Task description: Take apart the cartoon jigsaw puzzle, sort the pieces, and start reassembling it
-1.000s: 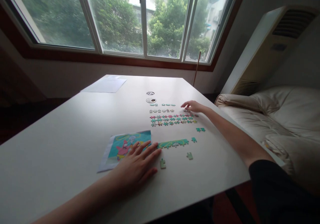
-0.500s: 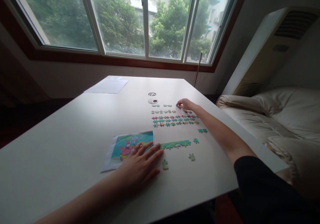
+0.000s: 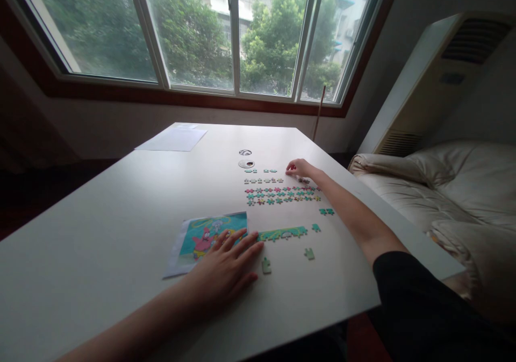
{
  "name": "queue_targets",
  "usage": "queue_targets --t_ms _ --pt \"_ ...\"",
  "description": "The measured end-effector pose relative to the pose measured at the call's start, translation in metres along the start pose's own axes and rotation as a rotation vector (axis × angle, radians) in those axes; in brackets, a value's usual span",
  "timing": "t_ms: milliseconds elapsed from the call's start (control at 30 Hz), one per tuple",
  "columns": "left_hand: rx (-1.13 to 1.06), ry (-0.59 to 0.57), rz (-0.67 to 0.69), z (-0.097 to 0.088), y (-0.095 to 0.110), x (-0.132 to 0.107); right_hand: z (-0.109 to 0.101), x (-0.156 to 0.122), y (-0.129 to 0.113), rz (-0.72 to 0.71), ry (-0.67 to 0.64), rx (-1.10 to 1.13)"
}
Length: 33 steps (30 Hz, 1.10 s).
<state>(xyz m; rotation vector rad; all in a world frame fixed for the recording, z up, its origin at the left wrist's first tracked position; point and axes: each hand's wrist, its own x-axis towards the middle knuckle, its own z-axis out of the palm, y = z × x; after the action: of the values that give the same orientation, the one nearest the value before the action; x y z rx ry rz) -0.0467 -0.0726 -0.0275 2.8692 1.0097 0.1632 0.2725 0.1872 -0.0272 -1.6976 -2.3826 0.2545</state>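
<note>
My left hand (image 3: 229, 262) lies flat with its fingers spread, partly over a picture sheet (image 3: 201, 241) of cartoon figures. Its fingertips touch or nearly touch the left end of a joined strip of jigsaw pieces (image 3: 286, 234). Close to that strip lie loose jigsaw pieces: a greenish one (image 3: 266, 265) near my left fingers, another (image 3: 309, 254) to the right, and a teal one (image 3: 316, 227) by the strip's end. Farther off, my right hand (image 3: 300, 168) reaches over rows of jigsaw pieces (image 3: 278, 194), fingertips pinched together. Whatever is between them is too small to make out.
Two small round items (image 3: 246, 163) lie beyond the rows on the white table (image 3: 121, 211). White paper (image 3: 171, 139) rests at the far left. A pale sofa (image 3: 467, 184) stands along the right side, below a tall air conditioner (image 3: 427, 82).
My right hand has shifted slightly to the right, its fingers still pinched. The left hand and the pieces near it stay as they were.
</note>
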Motion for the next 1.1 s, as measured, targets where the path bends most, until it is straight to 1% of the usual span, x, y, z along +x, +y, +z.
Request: queue_targets --t_ms 133,233,367,533,633,733,833,900,1000,1033,1100 --pt "0.008 -0.011 -0.004 0.000 0.001 0.000 -0.002 -0.003 0.008 0.100 0.011 0.012" --pt "0.016 -0.014 -0.007 0.000 0.001 0.000 -0.004 -0.007 0.016 0.144 -0.025 0.069" --pt "0.017 -0.016 -0.009 0.000 0.001 0.000 -0.007 -0.010 0.023 0.149 -0.087 0.153" --pt "0.010 -0.018 -0.006 0.000 0.001 0.001 -0.007 -0.009 0.021 0.154 -0.165 0.250" --pt "0.008 -0.031 -0.012 -0.001 0.002 0.002 -0.007 -0.011 0.017 0.156 -0.164 0.306" --pt "0.011 -0.039 -0.016 -0.001 0.001 0.001 -0.008 -0.020 0.011 0.133 -0.131 0.353" --pt "0.016 -0.041 -0.018 0.000 0.000 0.001 -0.014 -0.039 0.006 0.082 -0.111 0.399" --pt "0.016 -0.038 -0.019 0.001 0.000 0.001 -0.020 -0.059 0.003 0.051 -0.134 0.430" --pt "0.011 -0.040 -0.017 0.001 0.000 0.001 -0.032 -0.094 0.001 0.017 -0.226 0.473" --pt "0.010 -0.040 -0.018 0.001 0.001 0.002 -0.037 -0.106 0.001 0.005 -0.293 0.502" --pt "0.007 -0.033 -0.016 0.001 0.001 0.002 -0.044 -0.130 0.000 -0.007 -0.386 0.544"
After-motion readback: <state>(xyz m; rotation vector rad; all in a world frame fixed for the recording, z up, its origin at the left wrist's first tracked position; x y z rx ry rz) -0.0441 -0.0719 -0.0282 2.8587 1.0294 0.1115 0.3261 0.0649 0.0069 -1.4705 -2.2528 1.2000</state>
